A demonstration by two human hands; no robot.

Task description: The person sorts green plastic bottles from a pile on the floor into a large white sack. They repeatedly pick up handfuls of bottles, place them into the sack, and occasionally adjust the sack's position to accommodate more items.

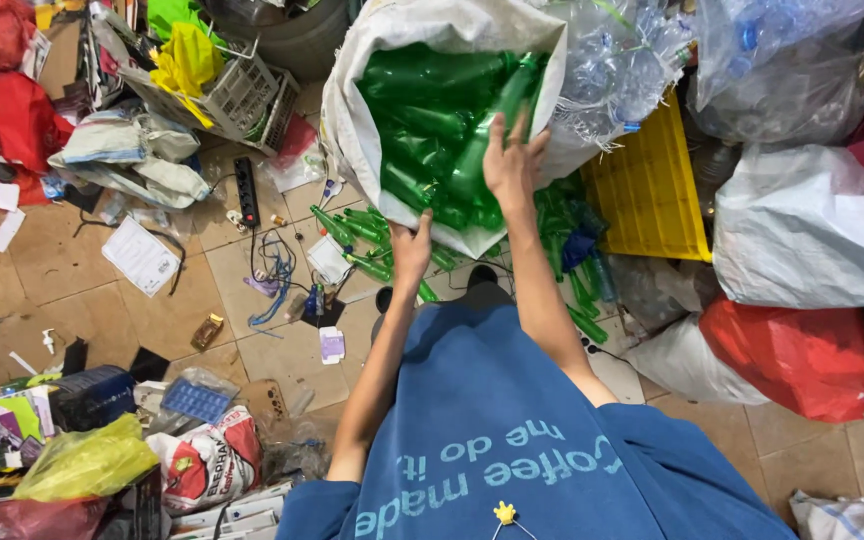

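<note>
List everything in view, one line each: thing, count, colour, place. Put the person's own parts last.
woven sack: one, white, top centre, mouth open
green plastic bottles: many, inside the sack, more on the floor below it
clear bottle bags: several, transparent, top right
yellow crate: one, right of the sack
red bag: one, right
power strip: one, black, on the floor left of the sack
white basket: one, top left
yellow bag: one, bottom left
blue shirt: one, bottom centre
left hand: at the sack's lower rim
right hand: on a bottle in the sack
</note>
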